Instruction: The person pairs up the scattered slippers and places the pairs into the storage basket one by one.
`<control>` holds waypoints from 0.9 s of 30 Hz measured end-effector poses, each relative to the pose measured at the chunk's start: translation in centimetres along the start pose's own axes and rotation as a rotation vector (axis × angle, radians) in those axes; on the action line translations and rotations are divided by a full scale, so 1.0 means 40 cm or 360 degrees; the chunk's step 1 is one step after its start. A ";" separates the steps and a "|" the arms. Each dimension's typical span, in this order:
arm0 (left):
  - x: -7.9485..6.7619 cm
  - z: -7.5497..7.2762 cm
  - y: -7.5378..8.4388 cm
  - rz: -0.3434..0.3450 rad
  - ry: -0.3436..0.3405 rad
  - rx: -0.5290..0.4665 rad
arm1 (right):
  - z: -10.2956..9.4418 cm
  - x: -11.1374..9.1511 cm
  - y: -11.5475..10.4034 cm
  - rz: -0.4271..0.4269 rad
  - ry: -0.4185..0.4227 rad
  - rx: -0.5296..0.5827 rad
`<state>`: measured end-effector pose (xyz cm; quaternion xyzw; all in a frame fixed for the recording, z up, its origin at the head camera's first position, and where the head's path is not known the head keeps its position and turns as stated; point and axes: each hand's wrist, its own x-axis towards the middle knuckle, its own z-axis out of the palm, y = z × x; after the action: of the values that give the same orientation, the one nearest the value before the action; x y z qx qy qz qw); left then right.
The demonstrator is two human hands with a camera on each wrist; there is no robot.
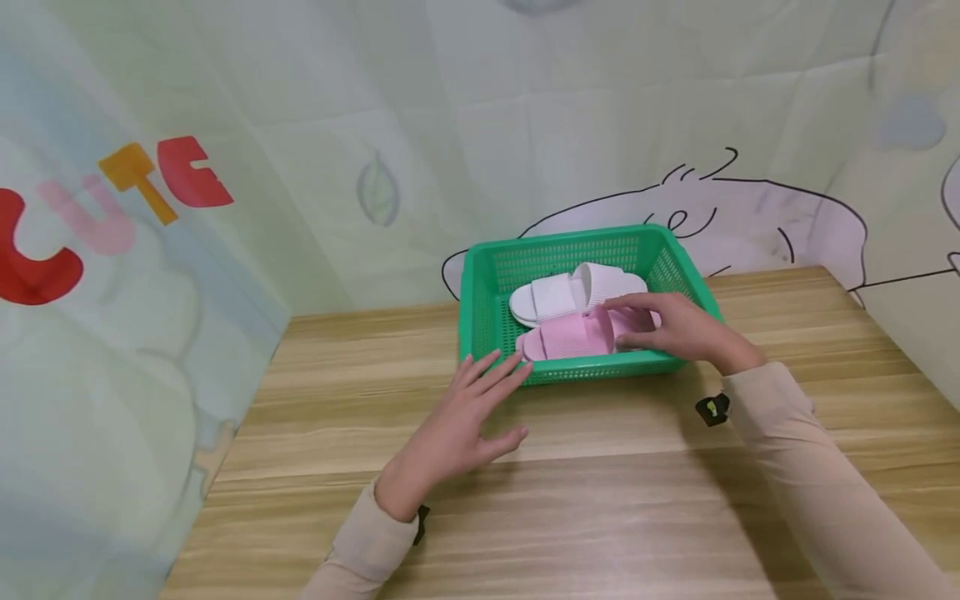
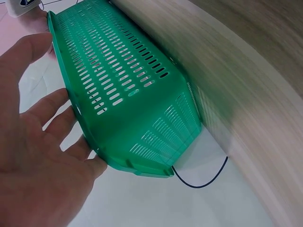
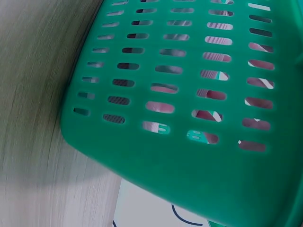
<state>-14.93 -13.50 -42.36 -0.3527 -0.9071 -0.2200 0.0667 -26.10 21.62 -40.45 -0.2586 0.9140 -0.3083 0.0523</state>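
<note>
A green plastic basket [image 1: 585, 368] holds a pair of white slippers [image 1: 553, 297] at the back and a pair of pink slippers [image 1: 566, 336] along its front. My right hand [image 1: 675, 325] reaches over the front right rim, fingers and thumb on either side of the right-hand pink slipper; I cannot tell whether they pinch it. Spread fingers of my left hand [image 1: 465, 425] lie right at the basket's front left rim, thumb held apart. In the left wrist view, those fingertips are partly hidden behind the rim. Only the slotted basket wall [image 3: 189, 161] fills most of the right wrist view.
The basket stands at the back of a wood-grain table [image 1: 570, 517], close to a printed fabric backdrop [image 1: 337, 167]. Next to the right cuff is a small black object [image 1: 712, 409] with a yellow-green mark.
</note>
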 end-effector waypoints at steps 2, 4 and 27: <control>-0.006 -0.001 0.000 -0.0018 0.0004 0.0002 | 0.003 0.008 -0.003 -0.0003 -0.0014 -0.0003; -0.012 -0.003 0.001 -0.0033 0.0007 0.0002 | 0.008 0.018 -0.004 -0.0012 -0.0032 -0.0006; 0.161 0.087 0.083 -0.0139 -0.0216 0.0083 | -0.061 -0.044 0.190 0.0078 -0.0096 -0.0247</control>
<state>-17.36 -5.86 -42.52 -0.3249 -0.9295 -0.1745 0.0047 -28.55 28.97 -43.10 -0.2488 0.9392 -0.2271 0.0671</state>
